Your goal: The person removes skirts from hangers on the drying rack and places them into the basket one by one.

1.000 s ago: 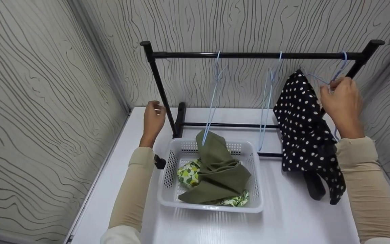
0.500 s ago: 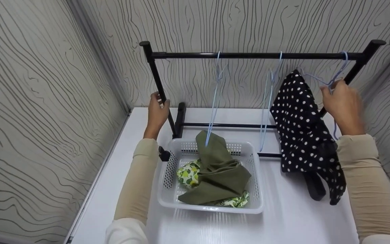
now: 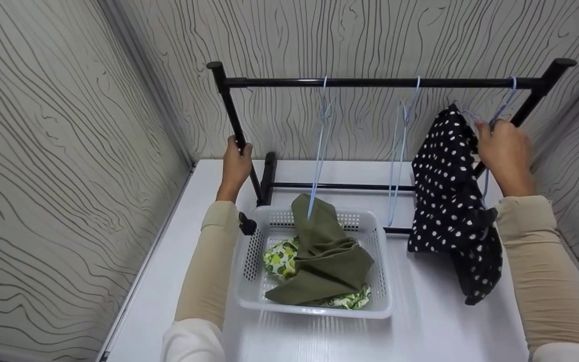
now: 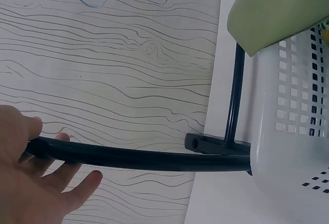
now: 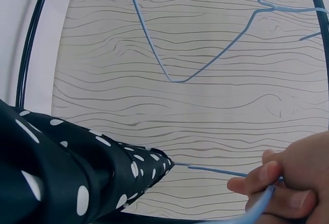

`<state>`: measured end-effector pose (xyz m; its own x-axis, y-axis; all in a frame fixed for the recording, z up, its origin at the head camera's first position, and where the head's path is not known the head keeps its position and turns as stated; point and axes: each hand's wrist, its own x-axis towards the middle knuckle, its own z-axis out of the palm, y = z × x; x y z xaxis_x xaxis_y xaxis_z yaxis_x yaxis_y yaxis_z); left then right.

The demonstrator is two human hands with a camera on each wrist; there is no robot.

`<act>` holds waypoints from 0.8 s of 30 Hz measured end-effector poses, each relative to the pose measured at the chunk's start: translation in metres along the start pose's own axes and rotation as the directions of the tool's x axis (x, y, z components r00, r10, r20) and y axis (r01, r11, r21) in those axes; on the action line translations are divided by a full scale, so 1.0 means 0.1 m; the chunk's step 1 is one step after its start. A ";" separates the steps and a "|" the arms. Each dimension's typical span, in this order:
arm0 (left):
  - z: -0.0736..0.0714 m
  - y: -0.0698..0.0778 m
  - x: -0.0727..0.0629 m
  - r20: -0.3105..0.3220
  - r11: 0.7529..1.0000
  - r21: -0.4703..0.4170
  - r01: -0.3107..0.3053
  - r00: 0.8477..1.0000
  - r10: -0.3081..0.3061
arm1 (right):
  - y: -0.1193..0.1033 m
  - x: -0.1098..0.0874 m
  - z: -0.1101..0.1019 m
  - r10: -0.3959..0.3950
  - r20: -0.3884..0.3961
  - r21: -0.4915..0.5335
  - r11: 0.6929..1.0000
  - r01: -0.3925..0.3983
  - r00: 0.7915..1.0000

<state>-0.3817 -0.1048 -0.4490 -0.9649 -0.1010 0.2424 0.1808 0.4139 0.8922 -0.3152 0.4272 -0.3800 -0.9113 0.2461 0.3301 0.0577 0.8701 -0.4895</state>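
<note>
1. Your right hand (image 3: pixel 508 153) pinches the hanger (image 5: pixel 221 170) below the rail (image 3: pixel 370 82) — dotted cloth (image 3: pixel 443 186) hangs from it, towards the right end.
2. Your left hand (image 3: pixel 236 163) wraps the post (image 4: pixel 154 160): hold that firm and handle the hanger gently — a jerk could shed the cloth.
3. Right wrist view catches your fingers (image 5: pixel 261 180) curled round the hanger; the head view gives mostly that hand's back.

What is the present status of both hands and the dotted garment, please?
Left hand holds rack post. Right hand grips blue hanger. Dotted garment hangs on that hanger. Nothing visibly blocking either hand.
</note>
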 end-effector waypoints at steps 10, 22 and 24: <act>-0.01 -0.06 0.01 0.000 1.000 -0.012 0.011 1.000 -0.011 | -0.04 0.05 0.04 -0.040 0.069 0.080 0.996 0.035 0.997; 0.02 -0.07 0.01 -0.003 1.000 -0.004 0.017 1.000 -0.017 | -0.11 0.04 0.02 -0.009 0.185 0.167 0.986 -0.023 0.983; 0.02 -0.07 0.01 -0.001 1.000 -0.001 0.020 1.000 -0.020 | -0.11 0.04 0.03 0.018 0.185 0.178 0.983 -0.051 0.983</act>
<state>-0.3845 -0.1062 -0.4561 -0.9682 -0.1096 0.2250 0.1621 0.4105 0.8974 -0.3211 0.4173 -0.3756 -0.9697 0.1783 0.1669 0.0306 0.7666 -0.6414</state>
